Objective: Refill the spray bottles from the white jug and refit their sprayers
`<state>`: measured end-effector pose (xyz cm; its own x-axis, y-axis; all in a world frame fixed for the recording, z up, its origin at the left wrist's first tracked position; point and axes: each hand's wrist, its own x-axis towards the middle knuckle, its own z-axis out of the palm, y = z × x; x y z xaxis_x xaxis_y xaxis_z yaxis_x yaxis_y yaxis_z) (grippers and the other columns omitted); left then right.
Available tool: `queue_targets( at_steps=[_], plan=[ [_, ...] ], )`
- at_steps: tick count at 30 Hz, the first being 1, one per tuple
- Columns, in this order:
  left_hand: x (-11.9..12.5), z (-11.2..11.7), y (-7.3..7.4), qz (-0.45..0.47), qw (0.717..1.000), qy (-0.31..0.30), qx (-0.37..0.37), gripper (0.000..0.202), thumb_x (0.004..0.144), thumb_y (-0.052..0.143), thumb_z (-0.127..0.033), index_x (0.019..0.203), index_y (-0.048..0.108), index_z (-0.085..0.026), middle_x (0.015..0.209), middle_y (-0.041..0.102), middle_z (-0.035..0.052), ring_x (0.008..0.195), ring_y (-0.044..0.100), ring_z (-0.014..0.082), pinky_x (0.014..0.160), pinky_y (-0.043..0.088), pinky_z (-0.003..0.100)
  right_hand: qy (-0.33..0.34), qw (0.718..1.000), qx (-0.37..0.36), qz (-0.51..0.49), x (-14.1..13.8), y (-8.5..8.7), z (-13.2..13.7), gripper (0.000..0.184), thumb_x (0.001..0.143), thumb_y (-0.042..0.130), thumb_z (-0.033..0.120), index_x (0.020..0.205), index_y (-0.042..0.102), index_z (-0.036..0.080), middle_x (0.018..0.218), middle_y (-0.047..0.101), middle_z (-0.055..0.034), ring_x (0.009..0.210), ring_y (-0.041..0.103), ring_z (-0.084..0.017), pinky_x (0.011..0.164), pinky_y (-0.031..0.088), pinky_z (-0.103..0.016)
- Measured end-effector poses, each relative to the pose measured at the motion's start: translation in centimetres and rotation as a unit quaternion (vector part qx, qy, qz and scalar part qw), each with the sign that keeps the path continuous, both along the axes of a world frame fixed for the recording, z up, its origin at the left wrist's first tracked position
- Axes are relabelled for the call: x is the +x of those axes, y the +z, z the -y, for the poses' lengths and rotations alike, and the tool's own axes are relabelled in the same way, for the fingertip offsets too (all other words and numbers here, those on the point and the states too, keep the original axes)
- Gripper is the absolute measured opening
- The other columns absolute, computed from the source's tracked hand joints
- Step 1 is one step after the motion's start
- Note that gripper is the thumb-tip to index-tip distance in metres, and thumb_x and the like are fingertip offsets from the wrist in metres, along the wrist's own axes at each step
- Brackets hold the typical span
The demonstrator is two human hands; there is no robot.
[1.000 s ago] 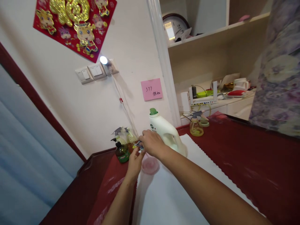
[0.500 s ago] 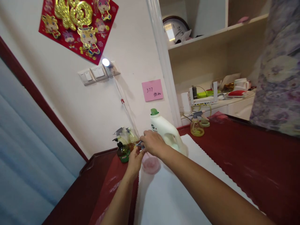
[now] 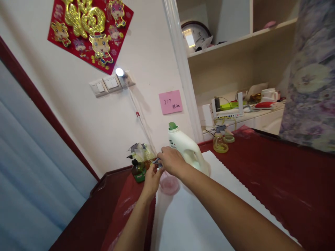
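A pink see-through spray bottle stands on the white cloth. At its top, my right hand is closed around the grey spray head, hiding most of it. My left hand grips the same neck area from the left, fingers pinched close to the other hand. Just behind my right hand rises a large pale-green jug with a side handle; its neck has a screw thread and a green spout in it.
A dark green pump bottle and yellowish spray bottles stand left by the wall. A small yellow spray bottle is at the back right, near a white router. A white cord hangs from the socket.
The view has shifted slightly. Both hands stay at the top of the pink bottle, with hardly any change in their grip.
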<state>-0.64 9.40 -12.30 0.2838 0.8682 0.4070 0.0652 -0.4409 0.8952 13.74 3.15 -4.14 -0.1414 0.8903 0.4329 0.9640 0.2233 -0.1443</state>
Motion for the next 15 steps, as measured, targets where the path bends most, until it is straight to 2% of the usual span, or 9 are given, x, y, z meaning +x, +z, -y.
queue_targets(
  at_steps=[3, 5, 8, 11, 15],
  plan=[
    [-0.17, 0.23, 0.22, -0.011, 0.999, -0.033, -0.008, 0.046, 0.07, 0.081, -0.06, 0.084, 0.07, -0.017, 0.089, 0.075, 0.0085, 0.089, 0.068, 0.0269, 0.088, 0.051, 0.039, -0.003, 1.0, 0.004, -0.004, 0.0, -0.2, 0.04, 0.019, 0.1, 0.066, 0.031, 0.112, 0.069, 0.017, 0.12, 0.07, -0.0064, 0.111, 0.067, -0.023, 0.094, 0.058, -0.045],
    [-0.16, 0.22, 0.31, -0.012, 0.999, -0.031, -0.006, 0.047, 0.07, 0.081, -0.059, 0.09, 0.071, -0.017, 0.094, 0.075, 0.0092, 0.094, 0.068, 0.0278, 0.09, 0.051, 0.039, -0.005, 1.0, 0.007, -0.007, -0.02, -0.33, 0.07, 0.019, 0.1, 0.065, 0.031, 0.112, 0.069, 0.017, 0.12, 0.07, -0.0063, 0.111, 0.067, -0.023, 0.094, 0.058, -0.045],
    [0.07, -0.08, 0.21, -0.008, 1.0, 0.019, 0.007, 0.05, 0.065, 0.088, -0.05, 0.098, 0.07, -0.018, 0.101, 0.075, 0.0094, 0.101, 0.066, 0.0286, 0.094, 0.048, 0.039, -0.008, 1.0, 0.009, -0.011, -0.1, -0.45, 0.11, 0.018, 0.101, 0.064, 0.031, 0.111, 0.069, 0.018, 0.119, 0.07, -0.0062, 0.111, 0.067, -0.023, 0.093, 0.058, -0.045],
    [0.3, -0.44, -0.07, -0.009, 0.998, 0.062, 0.012, 0.049, 0.06, 0.092, -0.045, 0.093, 0.069, -0.017, 0.096, 0.073, 0.0092, 0.099, 0.064, 0.0292, 0.095, 0.045, 0.04, -0.013, 1.0, 0.008, -0.012, -0.14, -0.52, 0.06, 0.018, 0.101, 0.064, 0.032, 0.111, 0.07, 0.018, 0.119, 0.07, -0.0063, 0.111, 0.067, -0.023, 0.094, 0.058, -0.045],
    [0.18, -0.53, -0.2, -0.002, 1.0, 0.023, 0.005, 0.047, 0.065, 0.087, -0.052, 0.093, 0.071, -0.018, 0.095, 0.074, 0.0087, 0.101, 0.065, 0.0301, 0.094, 0.047, 0.04, -0.01, 1.0, 0.01, -0.011, -0.02, -0.7, -0.13, 0.019, 0.101, 0.064, 0.032, 0.111, 0.069, 0.018, 0.119, 0.07, -0.0063, 0.11, 0.068, -0.023, 0.093, 0.059, -0.044]
  ],
)
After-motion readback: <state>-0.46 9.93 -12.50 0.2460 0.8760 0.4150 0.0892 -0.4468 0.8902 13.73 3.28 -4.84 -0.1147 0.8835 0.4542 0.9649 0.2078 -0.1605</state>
